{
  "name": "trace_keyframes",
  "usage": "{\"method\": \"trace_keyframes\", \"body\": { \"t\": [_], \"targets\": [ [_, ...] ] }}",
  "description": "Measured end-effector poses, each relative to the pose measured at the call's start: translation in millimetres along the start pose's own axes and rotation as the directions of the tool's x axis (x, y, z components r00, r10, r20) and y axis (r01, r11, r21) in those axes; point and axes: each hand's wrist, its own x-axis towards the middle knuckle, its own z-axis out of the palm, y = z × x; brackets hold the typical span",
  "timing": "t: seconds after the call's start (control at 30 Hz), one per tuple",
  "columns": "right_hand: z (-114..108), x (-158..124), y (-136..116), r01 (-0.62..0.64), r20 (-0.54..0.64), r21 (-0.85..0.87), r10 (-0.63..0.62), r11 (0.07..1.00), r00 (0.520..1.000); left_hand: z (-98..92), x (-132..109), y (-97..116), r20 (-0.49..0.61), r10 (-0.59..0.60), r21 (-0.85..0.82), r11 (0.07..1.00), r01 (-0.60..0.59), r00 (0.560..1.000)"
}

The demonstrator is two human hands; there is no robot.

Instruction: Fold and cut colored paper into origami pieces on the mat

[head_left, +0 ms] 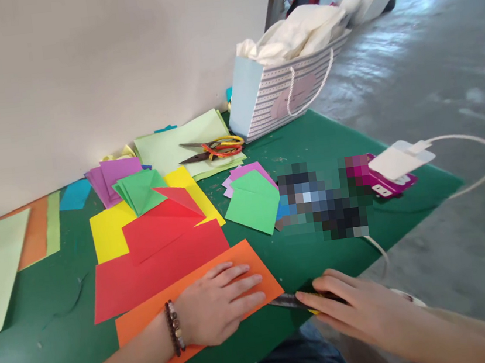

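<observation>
Left hand [217, 305] lying palm down, fingers [241, 282] straight and close together, flat on a sheet of orange paper [264, 282], gripping nothing; beaded bracelet [174, 325] on the wrist. Right hand [355, 309] just past the sheet's right corner, fingers [340, 293] curled closed around a utility knife [292, 300], its handle mostly hidden. Just above the left fingertips, a red paper sheet [156, 274] touching the orange one. Farther up, a folded red paper [159, 221] over a yellow paper sheet [107, 233]; green folded paper [252, 204] to the right. Well beyond all fingers, scissors [212, 148] on pale green paper [168, 149], beside a striped gift bag [268, 99]. Beneath everything, a green cutting mat [46, 347].
</observation>
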Motion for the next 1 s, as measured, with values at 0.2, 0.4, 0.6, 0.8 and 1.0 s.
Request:
{"method": "trace_keyframes", "body": {
  "t": [0.2, 0.4, 0.6, 0.8, 1.0],
  "targets": [
    [8.0, 1.1, -2.6, 0.006, -0.029, 0.013, -0.005, 1.0, 1.0, 0.5, -2.7, 2.0, -0.039, -0.013, 0.013, 1.0, 0.014, 0.999],
    [1.1, 8.3, -2.3, 0.014, -0.023, 0.012, -0.014, 1.0, 1.0, 1.9, -0.1, 4.8, -0.105, -0.016, 0.045, 0.999, 0.021, 0.994],
    [-0.4, 14.7, 0.6, 0.021, -0.02, 0.028, -0.021, 0.999, 1.0, 2.8, 0.8, 6.0, -0.197, -0.004, 0.078, 0.997, 0.02, 0.98],
    [3.2, 9.8, 2.0, 0.004, -0.012, 0.031, -0.003, 1.0, 1.0, -9.9, -17.2, 5.2, -0.14, -0.027, 0.101, 0.994, 0.042, 0.99],
    [5.8, 4.6, 2.9, -0.017, -0.003, 0.042, 0.017, 0.999, 1.0, -5.9, -26.9, 1.7, -0.075, -0.04, 0.087, 0.995, 0.047, 0.996]
  ]
}}
